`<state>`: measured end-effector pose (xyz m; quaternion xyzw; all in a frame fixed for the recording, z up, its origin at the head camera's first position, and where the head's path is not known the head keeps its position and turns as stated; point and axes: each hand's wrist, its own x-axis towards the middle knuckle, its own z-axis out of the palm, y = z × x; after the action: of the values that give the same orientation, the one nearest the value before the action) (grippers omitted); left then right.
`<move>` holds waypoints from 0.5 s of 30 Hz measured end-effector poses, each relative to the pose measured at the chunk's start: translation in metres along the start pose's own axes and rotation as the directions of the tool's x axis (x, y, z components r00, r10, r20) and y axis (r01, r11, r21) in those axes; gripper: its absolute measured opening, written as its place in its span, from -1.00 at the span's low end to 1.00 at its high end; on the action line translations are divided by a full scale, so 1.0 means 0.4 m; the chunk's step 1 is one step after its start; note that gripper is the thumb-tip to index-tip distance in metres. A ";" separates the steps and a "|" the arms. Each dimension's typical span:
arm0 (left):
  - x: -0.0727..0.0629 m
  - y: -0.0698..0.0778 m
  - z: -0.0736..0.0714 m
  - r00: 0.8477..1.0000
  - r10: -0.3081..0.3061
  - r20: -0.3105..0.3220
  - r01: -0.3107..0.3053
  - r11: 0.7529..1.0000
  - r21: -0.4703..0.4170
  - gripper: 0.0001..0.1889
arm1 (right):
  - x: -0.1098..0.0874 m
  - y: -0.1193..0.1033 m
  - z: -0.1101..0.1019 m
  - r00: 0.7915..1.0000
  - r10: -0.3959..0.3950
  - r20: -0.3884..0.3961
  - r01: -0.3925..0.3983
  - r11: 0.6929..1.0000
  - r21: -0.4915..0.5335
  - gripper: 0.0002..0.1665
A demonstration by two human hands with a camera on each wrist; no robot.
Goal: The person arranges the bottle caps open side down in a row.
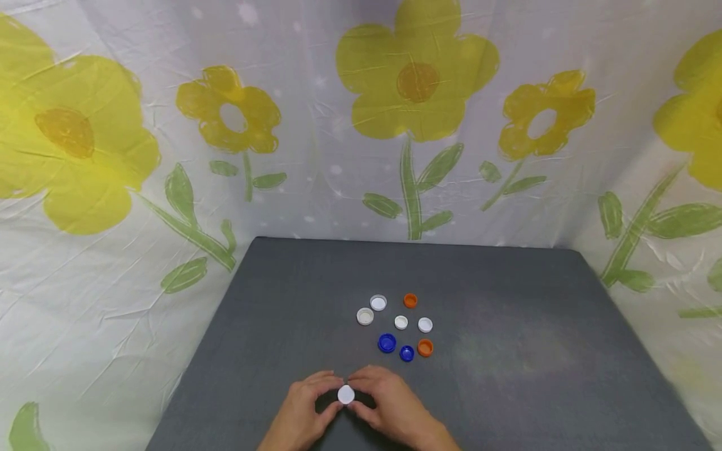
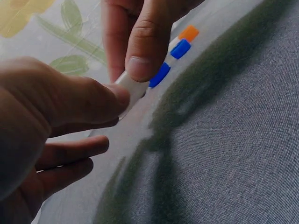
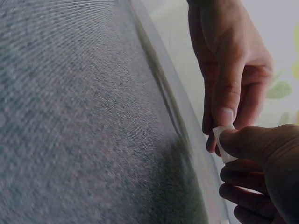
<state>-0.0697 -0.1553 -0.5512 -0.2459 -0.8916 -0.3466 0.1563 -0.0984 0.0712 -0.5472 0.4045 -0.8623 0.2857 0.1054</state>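
A round white bottle cap point(image 1: 346, 394) is pinched from both sides between my two hands, near the front of the dark table. My left hand point(image 1: 307, 404) grips its left side with thumb and fingertips. From the right, my right hand point(image 1: 392, 401) holds it the same way. In the left wrist view both thumbs press on the white cap point(image 2: 132, 91), whose far side is hidden by fingers. The right wrist view shows only a slim part of the cap point(image 3: 223, 144) between the thumbs.
Loose caps lie beyond my hands: several white ones, including a white cap point(image 1: 365, 316), two blue, including a larger blue cap point(image 1: 387, 343), and two orange, including an orange cap point(image 1: 425, 347). The grey table point(image 1: 507, 388) meets a flowered curtain point(image 1: 316, 188) behind and at the sides.
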 end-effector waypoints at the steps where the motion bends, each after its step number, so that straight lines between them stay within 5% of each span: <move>1: -0.001 -0.002 -0.002 1.000 0.006 0.013 -0.006 1.000 0.009 -0.63 | 0.000 -0.001 0.002 1.000 0.007 0.012 -0.007 1.000 -0.002 -0.70; 8: -0.006 -0.026 0.001 0.994 0.003 0.105 -0.009 0.999 0.051 -0.65 | 0.000 -0.007 0.009 0.993 0.065 0.094 -0.063 0.998 -0.025 -0.71; 15: -0.048 -0.140 0.086 0.982 -0.028 0.188 0.004 0.992 0.127 -0.61 | -0.002 -0.007 0.011 0.985 0.075 0.154 -0.066 0.996 -0.062 -0.72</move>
<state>-0.0881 -0.1733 -0.6146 -0.2601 -0.9245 -0.2659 0.0834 -0.0954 0.0678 -0.5498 0.3917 -0.8895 0.2320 0.0388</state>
